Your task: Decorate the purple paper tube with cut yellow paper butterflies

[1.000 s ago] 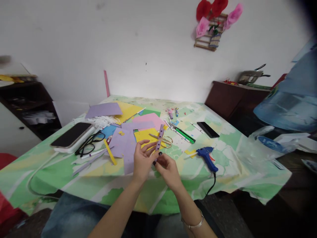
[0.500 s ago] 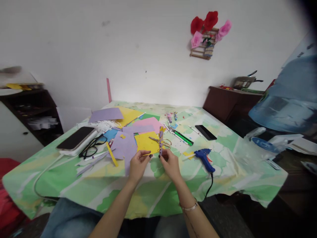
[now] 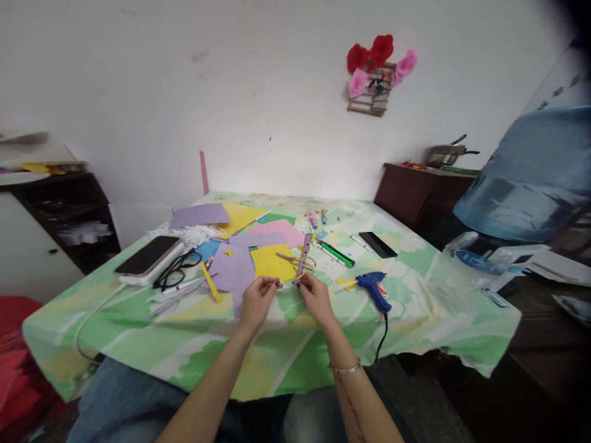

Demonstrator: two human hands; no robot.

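Note:
My right hand (image 3: 315, 296) pinches the lower end of a narrow purple paper strip (image 3: 305, 251) with dark spots along it. The strip stands up from the fingers, its top leaning right, and a bit of yellow shows near its lower end. To its left, my left hand (image 3: 258, 300) has thumb and fingertips pressed together; whatever they hold is too small to make out. Gold-handled scissors (image 3: 308, 264) lie just behind the strip, partly over a yellow paper sheet (image 3: 273, 263). Purple paper (image 3: 231, 269) is spread beyond my left hand.
A blue glue gun (image 3: 373, 288) lies on the right, its cord hanging off the table's front edge. Behind are a green cutter knife (image 3: 339, 253) and a black phone (image 3: 377, 244). Black glasses (image 3: 178, 271) and another phone (image 3: 148, 255) on a white box are left.
The purple strip has gone from upright to leaning right, and less yellow shows along it. Both hands keep nearly the same pose. The whole view has shifted slightly.

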